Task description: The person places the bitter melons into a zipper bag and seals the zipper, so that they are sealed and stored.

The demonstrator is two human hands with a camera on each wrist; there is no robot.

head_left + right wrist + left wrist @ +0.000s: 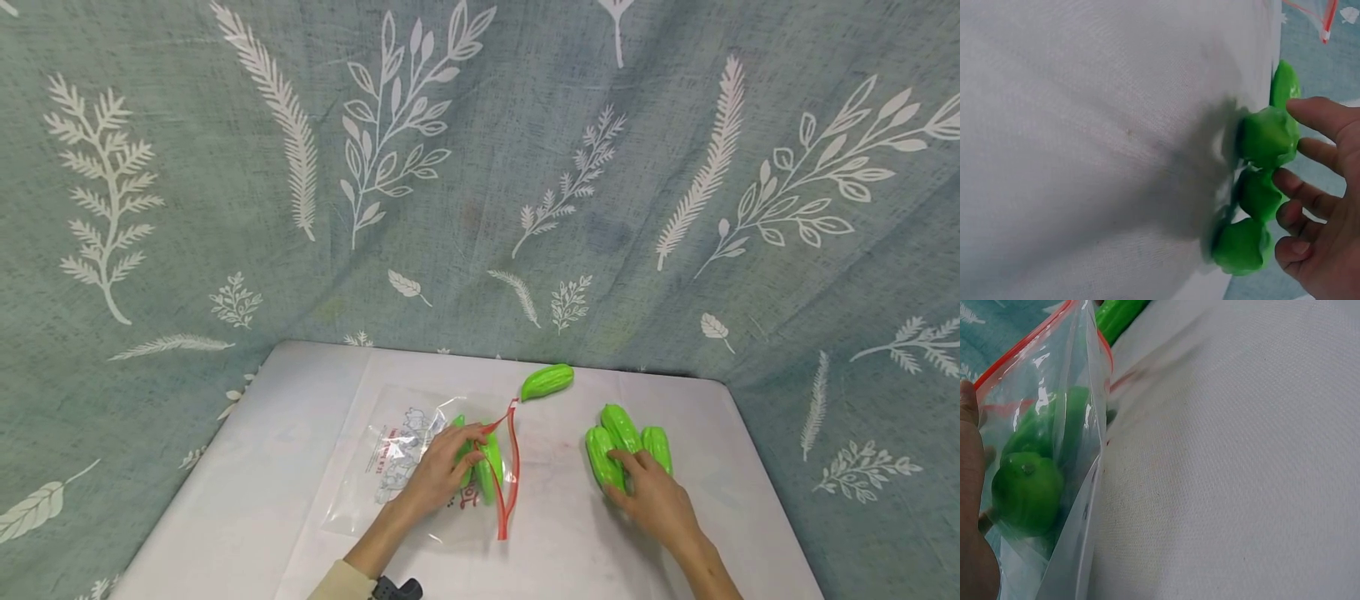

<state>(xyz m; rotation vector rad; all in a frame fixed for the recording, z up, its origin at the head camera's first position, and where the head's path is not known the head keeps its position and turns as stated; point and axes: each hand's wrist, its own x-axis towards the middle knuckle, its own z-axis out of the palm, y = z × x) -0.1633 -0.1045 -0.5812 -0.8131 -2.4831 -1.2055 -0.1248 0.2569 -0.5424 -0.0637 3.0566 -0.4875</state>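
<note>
- left hand (438, 468) pinches the red rim (515, 467) of the clear zip bag (356, 500), likely to keep its mouth gaping
- right hand (658, 502): fingers spread, touching three green vegetables (619, 432), bunched probably for easy reach
- at least two bagged vegetables (491, 471), near the mouth
- lone green vegetable (547, 382) past the bag's corner, near the white table's (555, 525) far edge

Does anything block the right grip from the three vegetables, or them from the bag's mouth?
Nothing visible: the right grip is at the vegetables, and only table lies between them and the bag's mouth. The lone vegetable lies farther back.
</note>
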